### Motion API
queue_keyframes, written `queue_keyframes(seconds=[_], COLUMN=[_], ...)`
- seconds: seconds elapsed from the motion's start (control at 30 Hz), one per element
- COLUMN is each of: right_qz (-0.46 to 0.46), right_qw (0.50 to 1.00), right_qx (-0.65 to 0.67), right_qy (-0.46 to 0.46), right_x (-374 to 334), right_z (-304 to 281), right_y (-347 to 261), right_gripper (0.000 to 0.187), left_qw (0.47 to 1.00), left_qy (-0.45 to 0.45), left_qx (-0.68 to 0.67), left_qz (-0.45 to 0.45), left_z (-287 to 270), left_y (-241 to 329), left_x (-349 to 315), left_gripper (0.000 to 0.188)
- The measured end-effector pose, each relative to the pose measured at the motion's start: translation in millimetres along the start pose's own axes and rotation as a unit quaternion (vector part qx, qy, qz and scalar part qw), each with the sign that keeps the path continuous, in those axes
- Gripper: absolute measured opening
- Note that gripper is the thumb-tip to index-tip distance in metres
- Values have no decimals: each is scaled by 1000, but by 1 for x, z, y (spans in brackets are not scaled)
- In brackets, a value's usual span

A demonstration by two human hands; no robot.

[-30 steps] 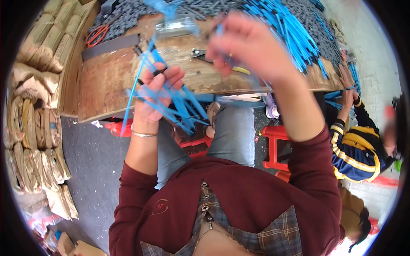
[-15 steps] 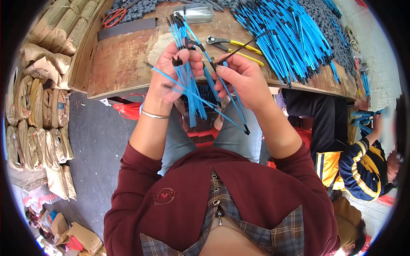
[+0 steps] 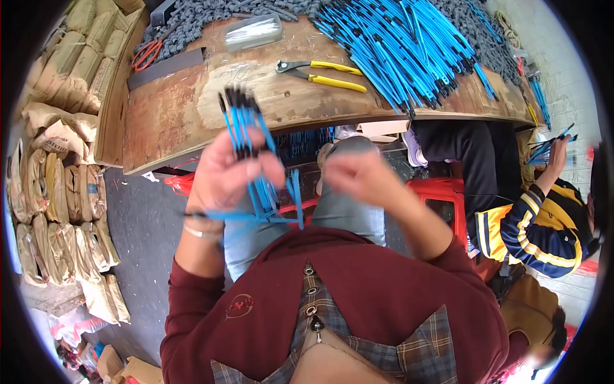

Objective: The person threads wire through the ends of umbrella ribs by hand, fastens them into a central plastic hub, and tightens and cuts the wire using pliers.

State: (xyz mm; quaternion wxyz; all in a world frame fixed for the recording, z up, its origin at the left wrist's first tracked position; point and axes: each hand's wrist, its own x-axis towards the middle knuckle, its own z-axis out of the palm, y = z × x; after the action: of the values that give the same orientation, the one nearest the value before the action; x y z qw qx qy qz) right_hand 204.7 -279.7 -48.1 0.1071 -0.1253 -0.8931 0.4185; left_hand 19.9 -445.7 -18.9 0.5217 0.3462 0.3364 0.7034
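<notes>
My left hand (image 3: 224, 169) is closed around a bundle of thin blue strips (image 3: 261, 195) with black ends, held just off the table's near edge. Their black tips point up and away, while some lower strips fold out sideways toward my wrist. My right hand (image 3: 358, 176) hovers over my lap, apart from the bundle. Motion smears its curled fingers, and I cannot make out anything in them. Beyond my hands, pliers (image 3: 323, 75) with yellow handles lie on the wooden table (image 3: 169, 118).
A large pile of blue strips (image 3: 409, 51) covers the table's right side, with dark grey linked pieces (image 3: 217, 11) along the back. A clear plastic box (image 3: 254, 33) and red-handled scissors (image 3: 147, 56) lie further left. At right, another person's hand (image 3: 558, 153) holds similar strips.
My right hand has let go of the strips and drawn away from the bundle. My left hand has moved left and nearer my body with the bundle. The view has shifted.
</notes>
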Motion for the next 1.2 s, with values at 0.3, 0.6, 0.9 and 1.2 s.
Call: queue_keyframes(seconds=[0.3, 0.6, 0.9, 1.2], right_qz=[73, 95, -55, -80], right_qw=[837, 819, 902, 992], right_qx=[-500, -554, -308, 33], right_qy=[209, 113, 297, 96], right_x=[154, 164, 105, 82], right_z=[-69, -79, -126, -6], right_y=[70, 47, -94, -22], right_gripper=[13, 14, 20, 21], left_qw=[997, 975, 981, 970], left_qy=[-22, 204, 36, 37], left_qx=[-29, -18, -168, -223], left_qz=[71, 88, 87, 93], left_z=[-47, -37, -87, -42], left_y=[-33, -20, -22, -19], left_x=[36, 42, 42, 63], left_gripper=[18, 20, 28, 28])
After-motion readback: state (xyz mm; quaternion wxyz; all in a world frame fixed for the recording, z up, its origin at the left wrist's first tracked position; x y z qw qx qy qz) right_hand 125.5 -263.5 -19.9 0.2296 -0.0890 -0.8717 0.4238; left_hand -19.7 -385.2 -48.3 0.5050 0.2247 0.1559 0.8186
